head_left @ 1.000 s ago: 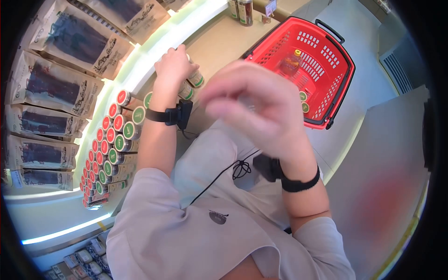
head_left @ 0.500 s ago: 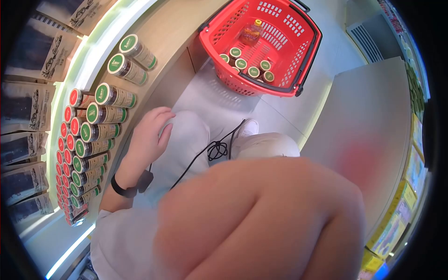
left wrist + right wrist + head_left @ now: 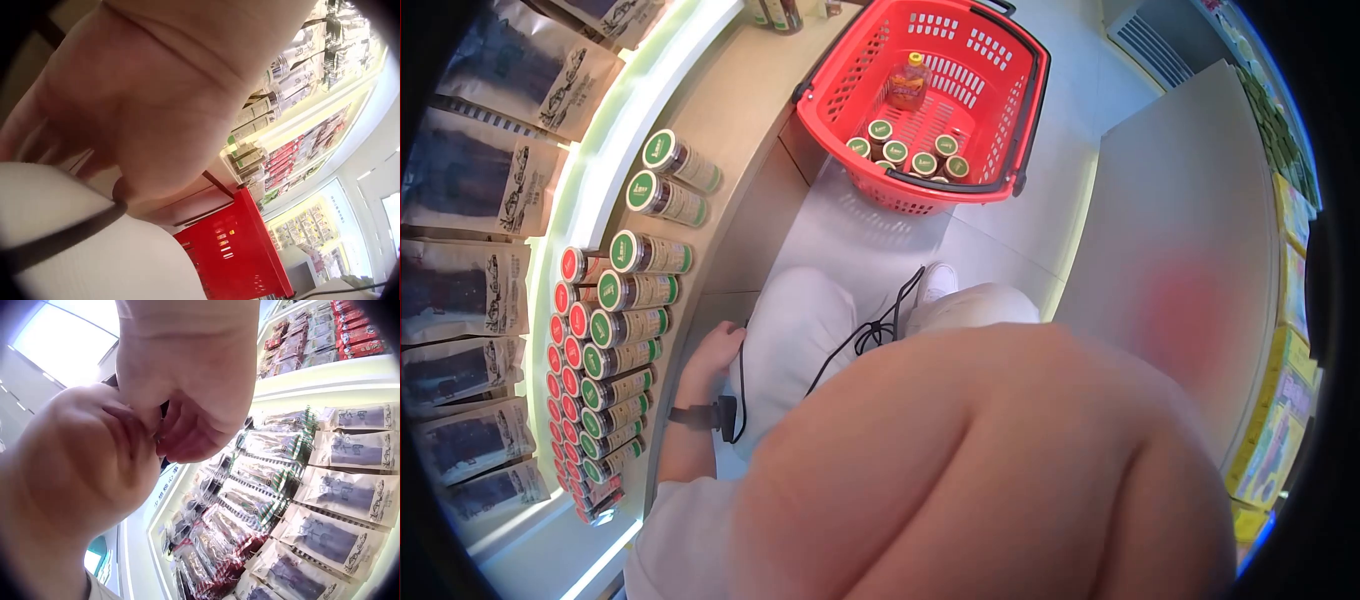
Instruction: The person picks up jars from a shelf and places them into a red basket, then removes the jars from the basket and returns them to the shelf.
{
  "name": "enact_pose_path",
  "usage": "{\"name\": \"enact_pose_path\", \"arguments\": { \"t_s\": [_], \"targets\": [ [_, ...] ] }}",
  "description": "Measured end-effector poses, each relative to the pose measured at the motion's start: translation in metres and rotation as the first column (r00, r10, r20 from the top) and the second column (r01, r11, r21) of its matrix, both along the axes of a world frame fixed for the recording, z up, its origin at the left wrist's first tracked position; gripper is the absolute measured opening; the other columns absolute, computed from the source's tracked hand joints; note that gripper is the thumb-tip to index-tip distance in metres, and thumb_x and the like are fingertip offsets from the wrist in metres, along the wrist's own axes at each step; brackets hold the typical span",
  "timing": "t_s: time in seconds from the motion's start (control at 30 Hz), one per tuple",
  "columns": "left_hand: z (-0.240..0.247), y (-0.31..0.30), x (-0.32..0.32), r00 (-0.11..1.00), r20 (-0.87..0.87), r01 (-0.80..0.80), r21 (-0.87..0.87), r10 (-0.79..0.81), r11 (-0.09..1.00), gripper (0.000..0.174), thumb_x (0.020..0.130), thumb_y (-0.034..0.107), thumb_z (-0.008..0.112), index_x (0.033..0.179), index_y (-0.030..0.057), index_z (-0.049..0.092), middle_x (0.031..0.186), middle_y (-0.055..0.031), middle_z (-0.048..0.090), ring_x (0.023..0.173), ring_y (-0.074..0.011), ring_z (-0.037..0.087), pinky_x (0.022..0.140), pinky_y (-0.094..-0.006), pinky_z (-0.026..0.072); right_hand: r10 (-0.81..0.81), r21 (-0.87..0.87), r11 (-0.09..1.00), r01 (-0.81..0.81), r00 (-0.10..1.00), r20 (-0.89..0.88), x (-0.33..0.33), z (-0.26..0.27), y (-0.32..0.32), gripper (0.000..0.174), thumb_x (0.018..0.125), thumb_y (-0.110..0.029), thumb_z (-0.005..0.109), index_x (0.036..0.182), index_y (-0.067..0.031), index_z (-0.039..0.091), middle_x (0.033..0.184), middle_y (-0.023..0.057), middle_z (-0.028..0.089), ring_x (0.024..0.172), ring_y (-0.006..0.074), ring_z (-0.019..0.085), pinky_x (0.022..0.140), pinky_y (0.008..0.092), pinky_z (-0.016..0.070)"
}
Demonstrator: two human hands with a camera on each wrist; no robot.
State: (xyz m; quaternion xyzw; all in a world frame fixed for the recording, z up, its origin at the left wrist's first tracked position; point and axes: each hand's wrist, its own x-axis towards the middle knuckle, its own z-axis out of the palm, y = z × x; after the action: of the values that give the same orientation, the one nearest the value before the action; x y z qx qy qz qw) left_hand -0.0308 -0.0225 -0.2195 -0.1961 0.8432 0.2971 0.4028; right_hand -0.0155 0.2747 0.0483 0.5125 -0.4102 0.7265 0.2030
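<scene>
My left hand (image 3: 718, 348) rests beside my left knee, its fingers loosely bent. In the left wrist view, that hand (image 3: 137, 106) hangs by the light trouser leg (image 3: 106, 250) with nothing in it. My right arm (image 3: 1000, 450) is raised and fills the lower part of the head view; its hand is out of that view. The right wrist view has my right hand (image 3: 194, 375) up at the person's face, fingers curled. Small dark bits show behind these fingers, and I cannot tell whether they hold anything. Green-lidded jars (image 3: 640, 290) stand in a row on the shelf nearest my left hand.
A red shopping basket (image 3: 840, 120) stands on the floor ahead, holding several green-lidded jars (image 3: 923, 163) and a yellow-capped bottle (image 3: 908, 85). Red-lidded jars (image 3: 572, 350) and paper packs (image 3: 475, 185) line the left side. A black cable (image 3: 850, 350) hangs between the knees.
My left hand has left the jars on the shelf and come down beside the knee. The right arm has risen towards the face. The head view has shifted, showing more of the basket's inside.
</scene>
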Motion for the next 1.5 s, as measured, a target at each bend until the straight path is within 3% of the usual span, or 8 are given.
{"name": "enact_pose_path", "arguments": {
  "t_s": [0.3, 0.53, 0.73, 0.83, 0.97, 1.07, 1.33, 1.5],
  "targets": [
    [-0.056, -0.036, -0.001, 0.872, -0.385, 0.35, 0.061, -0.302, 0.935, 0.041, 0.082, 0.01, 0.06, 0.122, 0.0016, 0.058, 0.105, -0.0217, 0.068, 0.097, -0.0345, 0.066, 0.084, -0.0394, 0.0515, -0.402, 0.313, 0.856, 0.412, 0.91, -0.098, -0.042, -0.013, 0.006, 0.039, 0.078, 0.004, 0.057, 0.115, -0.0029, 0.064, 0.078, 0.0084, 0.065, 0.067, 0.0268, 0.063, 0.064, 0.0328, 0.0512],
    [0.164, 0.045, -0.005, 0.683, -0.582, 0.611, 0.122, -0.443, 0.782, 0.029, 0.075, 0.0, 0.055, 0.104, 0.004, 0.058, 0.087, -0.0111, 0.057, 0.077, -0.0257, 0.059, 0.07, -0.0355, 0.0483, -0.518, 0.975, 0.218, 0.045, 0.852, 0.076, -0.039, -0.154, -0.013, 0.051, 0.087, -0.006, 0.057, 0.138, -0.0117, 0.049, 0.115, 0.019, 0.063, 0.103, 0.0399, 0.062, 0.081, 0.0467, 0.0528],
    [0.229, 0.042, -0.013, 0.43, -0.784, 0.903, 0.365, -0.448, 0.228, 0.027, 0.075, 0.001, 0.059, 0.102, 0.0049, 0.057, 0.093, -0.0107, 0.059, 0.081, -0.0273, 0.06, 0.07, -0.0378, 0.049, -0.259, 0.879, 0.477, -0.012, 0.953, 0.154, -0.024, -0.181, -0.038, 0.033, 0.093, -0.021, 0.06, 0.124, -0.0095, 0.058, 0.103, 0.0182, 0.063, 0.092, 0.0375, 0.064, 0.075, 0.0441, 0.0528],
    [0.226, 0.045, -0.039, 0.49, -0.846, 0.846, 0.52, -0.213, -0.117, 0.032, 0.079, -0.003, 0.058, 0.111, 0.0003, 0.056, 0.104, -0.0136, 0.062, 0.09, -0.031, 0.062, 0.08, -0.0398, 0.0514, -0.177, 0.915, 0.31, -0.257, 0.93, 0.321, -0.005, -0.135, -0.024, 0.018, 0.095, -0.022, 0.058, 0.097, -0.0046, 0.061, 0.079, 0.0157, 0.063, 0.077, 0.0366, 0.063, 0.068, 0.0452, 0.0492],
    [0.188, 0.084, -0.06, 0.603, -0.762, 0.752, 0.443, -0.237, 0.489, 0.036, 0.081, 0.001, 0.057, 0.117, 0.0033, 0.053, 0.117, -0.0145, 0.059, 0.102, -0.0314, 0.061, 0.09, -0.0388, 0.0489, -0.232, 0.928, 0.066, -0.366, 0.899, 0.371, 0.016, -0.058, 0.028, 0.028, 0.095, -0.028, 0.056, 0.084, -0.0027, 0.06, 0.065, 0.0193, 0.058, 0.061, 0.0384, 0.06, 0.056, 0.046, 0.0471],
    [0.129, 0.124, -0.07, 0.356, -0.837, 0.871, 0.137, -0.416, 0.471, 0.028, 0.083, 0.006, 0.058, 0.11, 0.0042, 0.054, 0.121, -0.015, 0.058, 0.108, -0.0315, 0.059, 0.093, -0.0396, 0.047, -0.24, 0.938, -0.109, -0.329, 0.924, 0.297, 0.03, -0.039, 0.044, 0.045, 0.095, -0.032, 0.055, 0.064, -0.0005, 0.06, 0.055, 0.0207, 0.054, 0.052, 0.0399, 0.056, 0.05, 0.0459, 0.0462],
    [0.094, 0.301, -0.055, 0.593, -0.605, 0.718, 0.696, -0.531, 0.008, 0.033, 0.091, 0.028, 0.063, 0.112, 0.0024, 0.059, 0.108, -0.0144, 0.066, 0.102, -0.0267, 0.063, 0.087, -0.0395, 0.0482, -0.236, 0.959, -0.225, -0.174, 0.964, 0.119, 0.021, 0.004, 0.091, 0.055, 0.09, -0.054, 0.061, 0.063, -0.0068, 0.064, 0.048, 0.009, 0.054, 0.048, 0.032, 0.059, 0.046, 0.0398, 0.0451],
    [0.047, 0.383, -0.024, 0.401, -0.542, 0.793, 0.609, -0.738, -0.016, 0.039, 0.087, 0.031, 0.067, 0.115, 0.0042, 0.062, 0.107, -0.0153, 0.068, 0.099, -0.0266, 0.065, 0.083, -0.0379, 0.0504, -0.191, 0.98, -0.192, 0.042, 0.978, -0.079, -0.015, 0.042, 0.179, 0.022, 0.091, -0.021, 0.064, 0.075, -0.0062, 0.065, 0.065, 0.0082, 0.064, 0.055, 0.0272, 0.064, 0.052, 0.0335, 0.0509]
  ]
}}
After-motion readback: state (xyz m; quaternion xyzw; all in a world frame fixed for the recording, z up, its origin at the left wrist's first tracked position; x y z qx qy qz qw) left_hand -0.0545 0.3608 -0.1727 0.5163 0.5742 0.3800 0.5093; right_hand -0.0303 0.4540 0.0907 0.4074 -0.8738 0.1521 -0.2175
